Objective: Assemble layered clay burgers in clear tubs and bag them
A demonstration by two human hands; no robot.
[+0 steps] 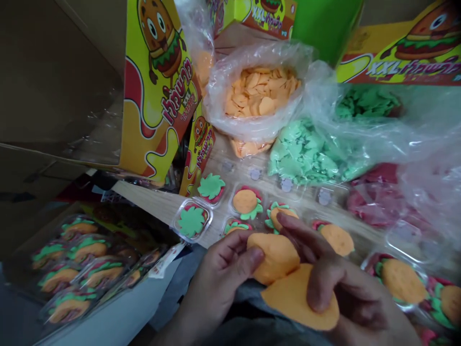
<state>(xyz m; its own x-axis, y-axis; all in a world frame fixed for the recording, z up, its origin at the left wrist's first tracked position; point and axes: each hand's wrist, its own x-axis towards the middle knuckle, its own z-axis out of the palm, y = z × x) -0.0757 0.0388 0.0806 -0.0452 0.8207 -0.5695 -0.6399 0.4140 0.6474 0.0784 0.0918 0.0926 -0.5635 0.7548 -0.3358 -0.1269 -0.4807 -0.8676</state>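
Note:
My left hand [219, 278] pinches an orange bun-shaped gummy piece [275, 257] between thumb and fingers at the bottom centre. My right hand [342, 288] grips a second orange gummy piece [298, 300], thumb pressed on its top, fingers reaching toward the first piece. The two pieces touch. Just beyond my hands, small clear plastic trays [192, 221] on a wooden table [151, 202] hold stacked gummy burgers with green, red and orange layers.
Clear bags hold orange pieces [259, 93], green pieces [306, 154] and red pieces [374, 197] at the back. Yellow burger-print boxes [158, 86] stand at left and rear. A box of packed gummy burgers [75, 269] sits lower left.

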